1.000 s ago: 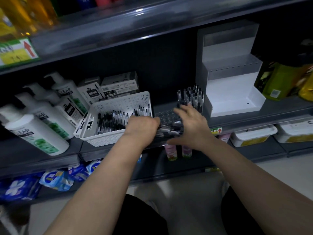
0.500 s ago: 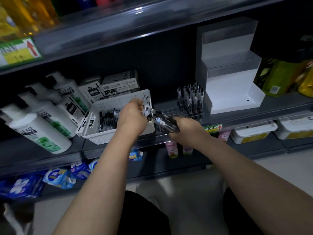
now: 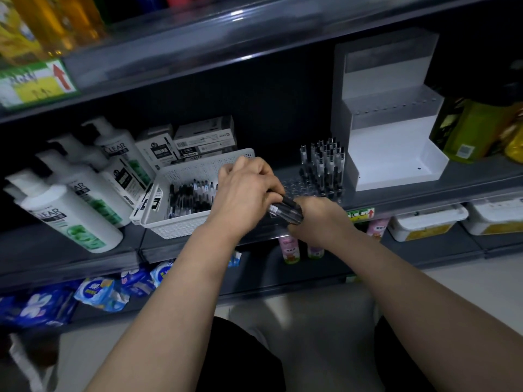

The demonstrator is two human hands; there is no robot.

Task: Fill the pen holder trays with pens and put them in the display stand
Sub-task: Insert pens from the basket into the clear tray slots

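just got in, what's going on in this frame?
A person is loading pens at a shop shelf. The right hand holds a bundle of black-and-clear pens, and the left hand pinches its upper end. The clear pen holder tray on the shelf is part filled, at its right side. The white stepped display stand holds no pens.

Both bare forearms extend forward and converge, bringing the hands close together. The left hand (image 3: 243,190) is presented back-up, with its fingers (image 3: 267,178) curled over the upper end of a bundle of pens (image 3: 285,212). The right hand (image 3: 318,219) sits lower and just to the right, back toward the camera, gripping the bundle's lower end. The bundle lies tilted between both hands.
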